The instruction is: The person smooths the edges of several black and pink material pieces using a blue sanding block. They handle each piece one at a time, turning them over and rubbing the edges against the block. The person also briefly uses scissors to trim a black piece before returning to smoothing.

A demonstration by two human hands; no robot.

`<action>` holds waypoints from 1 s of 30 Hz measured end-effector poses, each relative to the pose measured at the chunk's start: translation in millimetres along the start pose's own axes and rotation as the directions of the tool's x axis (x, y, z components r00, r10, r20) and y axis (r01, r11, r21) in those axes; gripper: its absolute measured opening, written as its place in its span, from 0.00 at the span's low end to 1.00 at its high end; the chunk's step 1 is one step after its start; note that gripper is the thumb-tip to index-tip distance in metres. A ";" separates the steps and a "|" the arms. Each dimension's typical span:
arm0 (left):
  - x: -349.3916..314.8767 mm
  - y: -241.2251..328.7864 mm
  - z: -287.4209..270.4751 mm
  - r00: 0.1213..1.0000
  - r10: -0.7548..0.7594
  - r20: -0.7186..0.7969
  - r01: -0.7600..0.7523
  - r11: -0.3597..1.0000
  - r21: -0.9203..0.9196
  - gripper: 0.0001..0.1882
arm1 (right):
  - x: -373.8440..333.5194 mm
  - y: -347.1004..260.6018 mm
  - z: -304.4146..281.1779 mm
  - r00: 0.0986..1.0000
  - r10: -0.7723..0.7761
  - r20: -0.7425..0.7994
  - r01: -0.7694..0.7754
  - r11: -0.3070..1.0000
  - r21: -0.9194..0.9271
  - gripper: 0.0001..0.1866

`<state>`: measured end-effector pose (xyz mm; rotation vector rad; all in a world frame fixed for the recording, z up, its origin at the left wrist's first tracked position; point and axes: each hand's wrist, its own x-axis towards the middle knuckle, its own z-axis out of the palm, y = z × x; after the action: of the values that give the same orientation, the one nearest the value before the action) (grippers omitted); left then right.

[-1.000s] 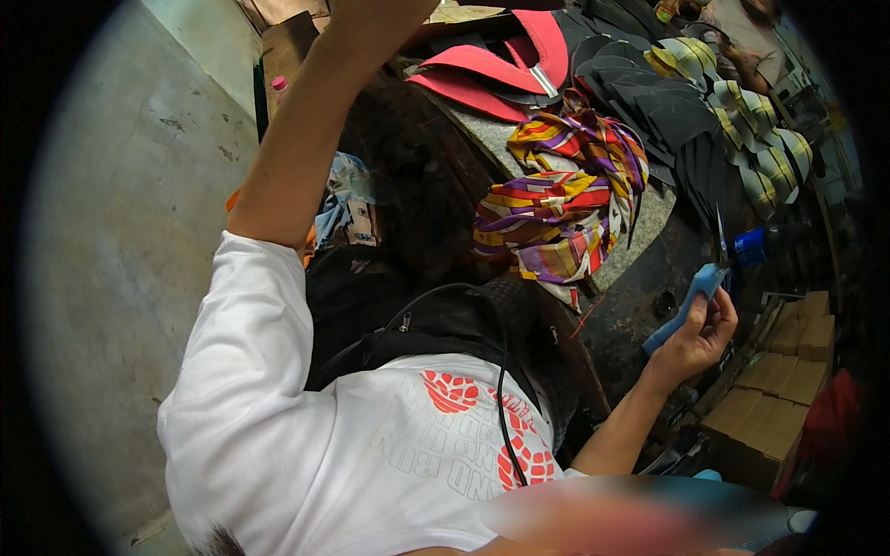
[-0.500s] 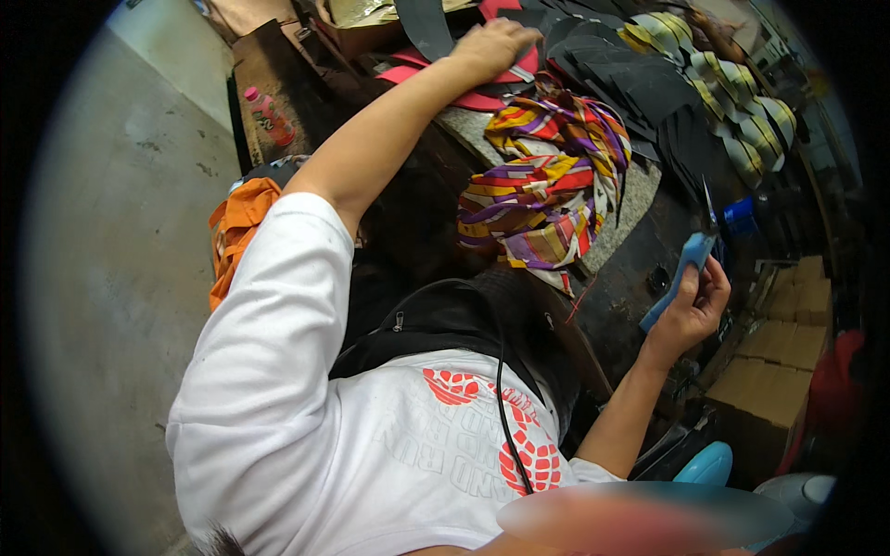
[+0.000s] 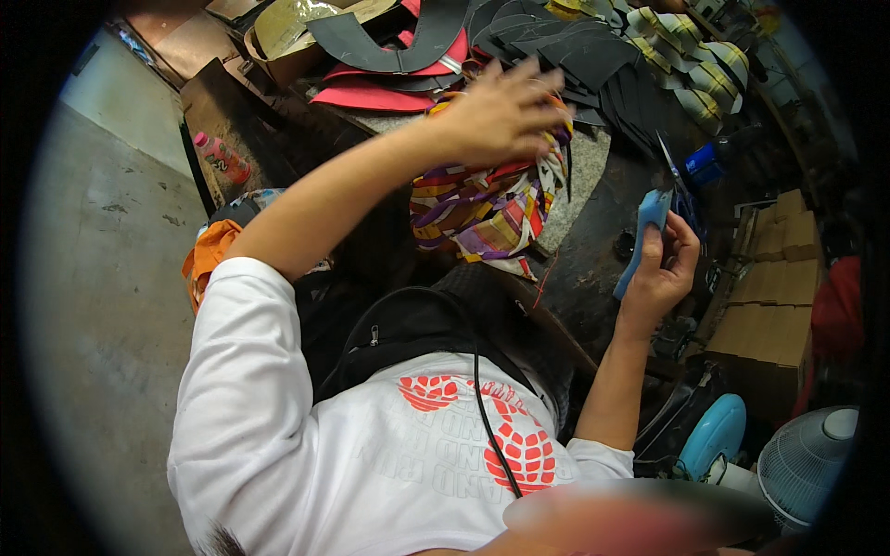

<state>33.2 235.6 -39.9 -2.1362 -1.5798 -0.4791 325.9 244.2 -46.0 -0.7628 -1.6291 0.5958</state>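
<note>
The left hand point(image 3: 496, 116) is raised over the near edge of the work surface point(image 3: 593, 250), fingers spread and slightly blurred, its grip released; it hovers just above, perhaps brushing, a bundle of striped multicoloured fabric pieces point(image 3: 482, 208) that hangs over that near edge. Whether the fingertips actually touch the fabric cannot be told.

The right hand point(image 3: 663, 269) is held up beside the surface's right end, its grip clenched around a pair of scissors with light blue handles point(image 3: 654, 218); the dark blades point up and away from the person, and the handle runs down along the palm.

Farther back on the surface, beyond the fabric bundle, lie flat red cut-out pieces point(image 3: 371, 93) with a dark curved strip point(image 3: 408, 51) on top of them. Toward the far right, a fan of black cut-out pieces point(image 3: 575, 56) overlaps, and past it sits a row of yellow-and-green striped pieces point(image 3: 691, 65) near the far right corner. A small blue container point(image 3: 705, 165) stands just beyond the scissors' tips.

To the left of the surface, on the floor, a pink bottle point(image 3: 220, 157) stands against a dark board, and an orange cloth point(image 3: 209, 259) lies near the left arm. On the right, below the surface, are stacked cardboard boxes point(image 3: 765, 306) and a light blue fan point(image 3: 807, 468).
</note>
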 end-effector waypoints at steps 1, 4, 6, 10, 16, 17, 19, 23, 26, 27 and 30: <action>-1.8 9.8 5.5 0.963 0.004 0.271 0.031 0.992 -0.125 0.30 | -0.4 -0.9 0.0 1.000 0.002 -0.005 -0.001 1.000 0.009 0.13; 9.5 -4.5 15.3 0.971 0.080 0.224 -0.038 0.981 -0.189 0.28 | -0.9 -2.2 -0.5 1.000 -0.021 -0.003 0.021 0.999 0.027 0.12; 27.3 -25.0 13.4 0.924 0.266 0.276 -0.236 0.962 -0.140 0.30 | -0.5 -2.5 -0.4 1.000 -0.014 0.000 0.014 0.999 0.039 0.12; 81.3 -26.8 10.0 0.988 -0.142 -0.059 0.129 0.972 -0.195 0.32 | -0.2 -2.8 0.4 1.000 0.014 -0.006 -0.013 0.999 0.035 0.12; 142.3 -13.9 47.0 0.896 -0.440 -0.063 0.412 0.876 -0.252 0.36 | -0.3 -4.8 3.4 0.995 -0.084 0.046 0.086 0.995 -0.044 0.12; 145.7 -13.5 57.7 0.895 -0.443 -0.044 0.429 0.885 -0.180 0.37 | -0.3 -5.5 3.2 0.993 -0.107 0.050 0.110 0.993 -0.049 0.12; 150.6 -12.8 75.6 0.890 -0.456 -0.006 0.455 0.890 -0.032 0.39 | 1.1 -6.0 3.7 0.990 -0.142 0.024 0.144 0.985 -0.092 0.11; 170.1 -22.4 73.1 0.790 -0.529 -0.310 0.549 0.835 -0.028 0.20 | 3.8 -5.2 2.8 0.984 -0.177 0.017 0.177 0.978 -0.107 0.11; 166.6 -33.7 38.5 0.788 -0.608 -0.096 0.444 0.670 -0.595 0.10 | 4.1 -2.8 1.1 0.987 -0.158 0.020 0.159 0.983 -0.090 0.12; 161.4 -36.2 22.7 0.768 -0.630 0.112 0.441 0.394 -0.806 0.10 | 4.0 -2.0 0.4 0.989 -0.144 0.022 0.146 0.986 -0.086 0.12; 113.2 -20.7 -18.0 0.793 -0.590 0.153 0.224 0.049 -0.973 0.14 | 3.1 -0.5 -1.8 0.990 -0.140 -0.032 0.137 0.987 -0.084 0.12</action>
<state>45.7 322.3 36.8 -1.9413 -1.9028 -2.5697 327.3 246.2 -43.3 -0.7092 -1.6643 0.4151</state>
